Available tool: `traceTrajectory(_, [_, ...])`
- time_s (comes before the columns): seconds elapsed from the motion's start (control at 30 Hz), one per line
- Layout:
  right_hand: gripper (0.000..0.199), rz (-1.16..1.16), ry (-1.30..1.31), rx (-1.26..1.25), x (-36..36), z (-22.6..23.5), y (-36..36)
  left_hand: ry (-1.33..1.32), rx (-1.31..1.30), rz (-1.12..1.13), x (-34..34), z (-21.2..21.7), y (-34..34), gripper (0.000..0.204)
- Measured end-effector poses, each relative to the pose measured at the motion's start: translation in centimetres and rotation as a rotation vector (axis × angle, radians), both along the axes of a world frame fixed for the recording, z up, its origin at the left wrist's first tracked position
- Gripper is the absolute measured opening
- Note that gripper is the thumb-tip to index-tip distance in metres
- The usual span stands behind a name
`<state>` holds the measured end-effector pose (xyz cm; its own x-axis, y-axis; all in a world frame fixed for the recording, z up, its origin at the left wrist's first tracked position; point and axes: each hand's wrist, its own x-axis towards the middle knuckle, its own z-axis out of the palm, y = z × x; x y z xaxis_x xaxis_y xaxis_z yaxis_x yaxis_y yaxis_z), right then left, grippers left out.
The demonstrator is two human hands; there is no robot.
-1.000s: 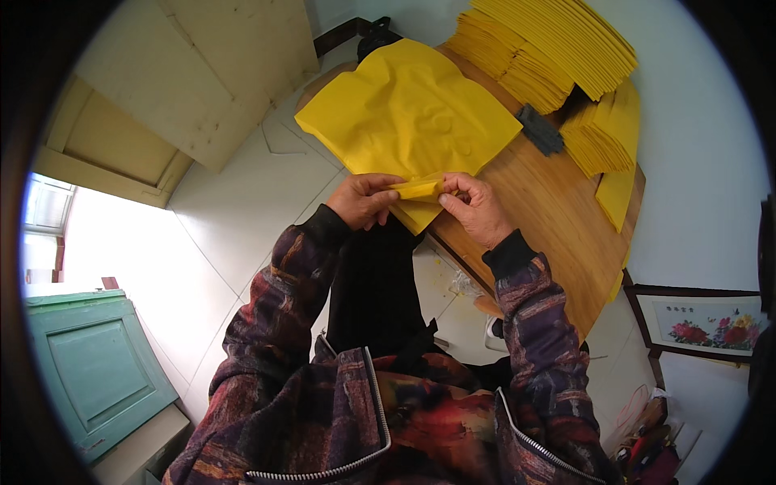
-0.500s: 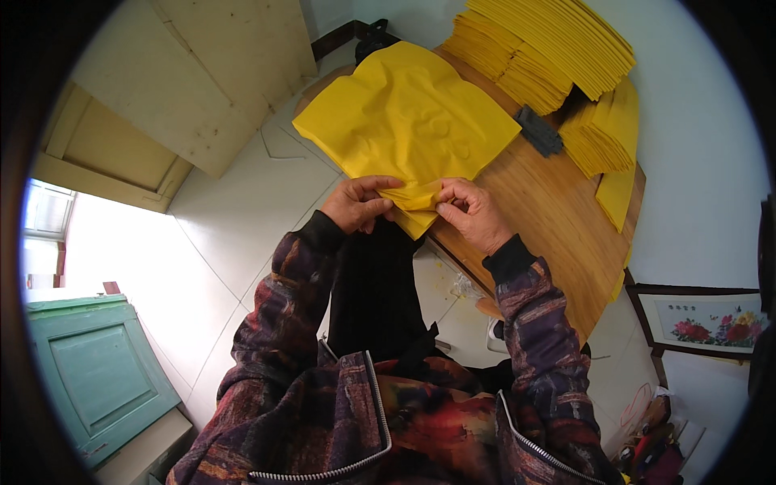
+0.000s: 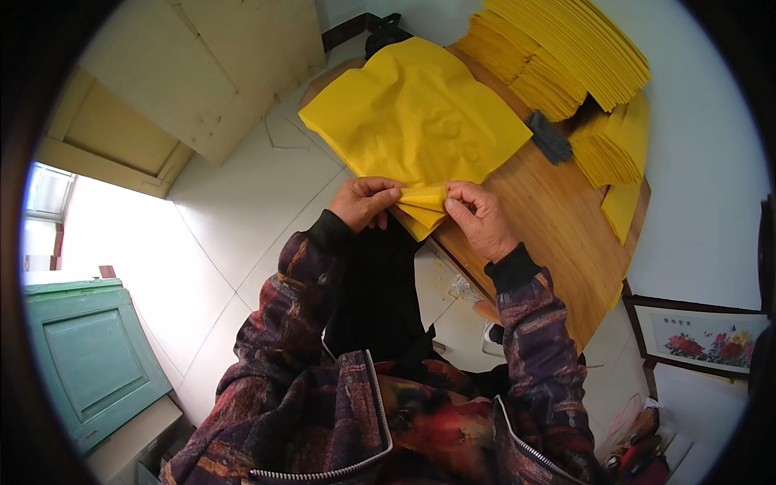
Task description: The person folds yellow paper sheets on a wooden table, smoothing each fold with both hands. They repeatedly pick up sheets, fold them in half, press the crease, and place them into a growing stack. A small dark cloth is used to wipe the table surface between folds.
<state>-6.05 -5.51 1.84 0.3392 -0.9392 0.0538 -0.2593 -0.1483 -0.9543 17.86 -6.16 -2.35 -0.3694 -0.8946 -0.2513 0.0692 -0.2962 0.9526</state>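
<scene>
The yellow sheet (image 3: 416,117) lies crumpled on the near end of the wooden worktop (image 3: 558,226), its near corner folded into a small wedge that hangs just over the worktop's edge. The left hand (image 3: 365,202) pinches the fold's left end, fingers curled shut on it. The right hand (image 3: 478,217) pinches the right end between thumb and fingers, also closed on the sheet. Beyond the sheet, a tall stack (image 3: 566,52) of the same yellow sheets fans across the far side, with a smaller pile (image 3: 610,145) to its right. A dark grey block (image 3: 550,137) lies between the sheet and the piles. A teal cabinet (image 3: 89,356) stands on the white floor at left.
</scene>
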Motion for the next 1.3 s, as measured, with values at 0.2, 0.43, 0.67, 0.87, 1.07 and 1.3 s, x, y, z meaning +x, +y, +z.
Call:
traceTrajectory(0.2, [0.017,-0.069,0.073,0.030,0.6,0.6,-0.4,0.074,0.005,0.003,0.1,-0.2,0.1,0.028])
traceTrajectory(0.43, [0.010,-0.215,0.019,-0.090,1.7,0.6,0.4,0.035,0.022,-0.003,0.0,0.1,-0.1,0.025])
traceTrajectory(0.67, [0.014,-0.072,0.212,-0.383,0.9,1.5,2.1,0.035,0.066,0.052,-0.3,0.1,-0.1,0.024])
traceTrajectory(0.87, [0.012,-0.016,0.287,-0.442,1.5,0.9,1.8,0.030,0.064,0.060,-0.4,0.0,-0.1,0.024])
traceTrajectory(1.07, [0.007,-0.086,0.102,-0.192,2.0,0.3,1.4,0.026,0.045,0.074,-0.4,-0.1,0.0,0.025])
traceTrajectory(1.3, [0.009,-0.098,0.080,-0.184,2.1,0.2,0.9,0.049,0.007,0.013,-0.1,0.0,0.0,0.026])
